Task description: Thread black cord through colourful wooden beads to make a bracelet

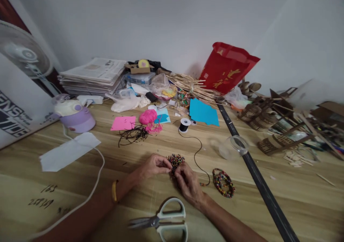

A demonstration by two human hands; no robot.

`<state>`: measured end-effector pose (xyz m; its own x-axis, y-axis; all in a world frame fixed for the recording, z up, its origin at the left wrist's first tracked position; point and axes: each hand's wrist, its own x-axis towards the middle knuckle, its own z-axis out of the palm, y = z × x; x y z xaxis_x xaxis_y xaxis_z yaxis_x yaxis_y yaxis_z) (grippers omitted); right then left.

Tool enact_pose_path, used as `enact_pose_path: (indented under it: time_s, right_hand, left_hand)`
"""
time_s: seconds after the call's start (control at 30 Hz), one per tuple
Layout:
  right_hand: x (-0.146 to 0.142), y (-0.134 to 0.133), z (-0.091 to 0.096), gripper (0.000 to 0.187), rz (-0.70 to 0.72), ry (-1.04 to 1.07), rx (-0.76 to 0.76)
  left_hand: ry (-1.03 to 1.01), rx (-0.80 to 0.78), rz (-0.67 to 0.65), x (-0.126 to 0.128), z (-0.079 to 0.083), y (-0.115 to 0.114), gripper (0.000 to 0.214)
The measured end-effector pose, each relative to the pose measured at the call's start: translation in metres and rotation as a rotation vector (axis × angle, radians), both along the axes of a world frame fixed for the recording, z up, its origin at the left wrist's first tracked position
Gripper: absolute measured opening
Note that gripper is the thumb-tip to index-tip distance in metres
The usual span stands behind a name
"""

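Note:
A pile of small multicoloured beads (176,159) lies on the wooden table between my two hands. My left hand (158,165) is at the pile's left edge, thumb and forefinger pinched together; whatever is between them is too small to make out. Close beside it, my right hand (187,183) is closed, fingers curled over the pile's near side. A thin black cord (201,147) winds from a white spool (184,125) to a few threaded beads (203,184) and passes into my right hand. Bead bracelets (223,183) lie to the right. Scissors (161,221) with pale handles rest in front of me.
Pink yarn (148,116), tangled black cord (133,134) and blue card (204,112) lie farther back. A clear round container (233,147) stands beside a long black bar (258,177). At left are a purple device (76,116) and a white cable (99,175). Woven baskets (279,140) crowd the right.

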<state>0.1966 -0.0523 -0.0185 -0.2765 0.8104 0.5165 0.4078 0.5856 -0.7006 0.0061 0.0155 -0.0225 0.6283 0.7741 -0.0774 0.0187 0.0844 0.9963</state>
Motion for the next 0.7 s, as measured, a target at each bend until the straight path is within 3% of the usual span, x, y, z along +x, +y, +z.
enact_pose_path:
  time_s: [0.7]
  right_hand:
    - [0.0004, 0.0006, 0.0001, 0.016, 0.009, -0.086, 0.075]
  left_hand:
    - [-0.027, -0.042, -0.001, 0.0015, 0.0031, -0.0028, 0.022]
